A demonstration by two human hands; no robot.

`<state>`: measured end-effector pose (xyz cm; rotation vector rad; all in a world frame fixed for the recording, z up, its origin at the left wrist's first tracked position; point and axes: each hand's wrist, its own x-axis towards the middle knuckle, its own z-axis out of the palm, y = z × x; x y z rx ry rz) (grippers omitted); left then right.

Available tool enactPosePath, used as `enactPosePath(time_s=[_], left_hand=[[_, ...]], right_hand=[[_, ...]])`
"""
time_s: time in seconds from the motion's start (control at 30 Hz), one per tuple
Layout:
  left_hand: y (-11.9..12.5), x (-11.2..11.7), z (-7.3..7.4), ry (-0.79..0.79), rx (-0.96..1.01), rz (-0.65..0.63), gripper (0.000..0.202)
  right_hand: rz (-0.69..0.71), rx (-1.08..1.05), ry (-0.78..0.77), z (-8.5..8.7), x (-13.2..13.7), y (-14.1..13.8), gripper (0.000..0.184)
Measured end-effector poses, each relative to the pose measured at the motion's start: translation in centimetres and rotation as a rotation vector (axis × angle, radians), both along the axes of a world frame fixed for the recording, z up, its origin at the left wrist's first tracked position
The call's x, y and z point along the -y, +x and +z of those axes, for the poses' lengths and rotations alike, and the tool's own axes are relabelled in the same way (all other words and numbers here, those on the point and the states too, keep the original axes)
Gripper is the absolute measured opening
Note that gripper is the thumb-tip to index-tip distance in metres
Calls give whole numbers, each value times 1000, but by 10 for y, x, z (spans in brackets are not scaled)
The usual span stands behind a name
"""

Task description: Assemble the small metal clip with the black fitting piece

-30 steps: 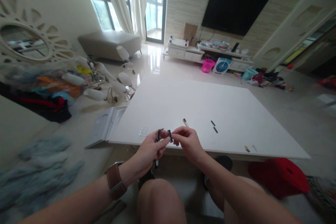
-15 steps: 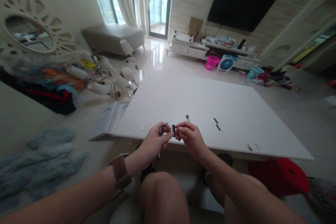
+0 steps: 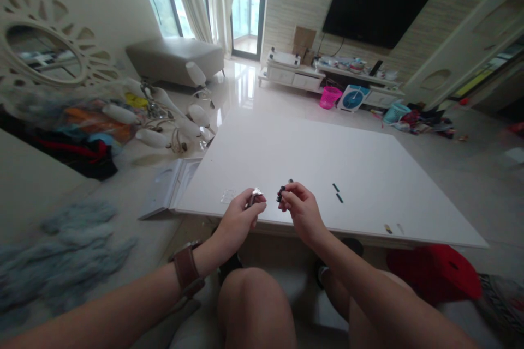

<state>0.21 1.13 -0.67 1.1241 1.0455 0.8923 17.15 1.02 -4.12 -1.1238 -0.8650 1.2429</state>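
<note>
My left hand (image 3: 239, 218) is closed in a pinch on a small silvery piece (image 3: 256, 193) at the near edge of the white table (image 3: 319, 152). My right hand (image 3: 301, 208) pinches a small black piece (image 3: 280, 194) a short way to the right of it. The two pieces are apart, with a gap between my hands. A brown strap sits on my left wrist (image 3: 186, 271). Two small dark strips (image 3: 338, 193) lie on the table to the right of my right hand.
A white open box (image 3: 170, 188) lies on the floor at the table's left edge, beside a chandelier with white shades (image 3: 164, 120). A red object (image 3: 442, 271) sits under the table's right corner. A TV unit and a pink basket (image 3: 328, 97) stand at the back.
My hands have drawn apart: the black piece in my right hand has separated from the piece in my left hand. Both hands stay at the table's near edge.
</note>
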Motion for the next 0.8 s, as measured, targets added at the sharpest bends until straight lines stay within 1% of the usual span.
enactPosePath(time_s=[0.07, 0.13, 0.23, 0.33, 0.43, 0.57, 0.67, 0.8], left_hand=[[1, -1, -2, -7, 40, -31, 13], [1, -1, -6, -5, 89, -60, 16], [1, 0, -10, -12, 145, -102, 24], [2, 2, -10, -64, 171, -134, 29], [3, 5, -8, -112, 180, -167, 31], [4, 7, -9, -150, 215, -199, 32], [4, 7, -9, -145, 228, -206, 33], [4, 8, -7, -117, 221, -209, 35]], right_hand=[[-5, -23, 5, 1, 0, -1, 18], [6, -36, 12, 4, 1, -2, 18], [38, -35, 34, 9, 4, -5, 14], [52, -54, 50, 11, 5, -7, 11], [69, -127, 35, 13, 6, -9, 11], [136, -286, -8, 16, 8, -12, 12], [160, -364, -18, 17, 11, -13, 13], [192, -412, -18, 17, 11, -14, 12]])
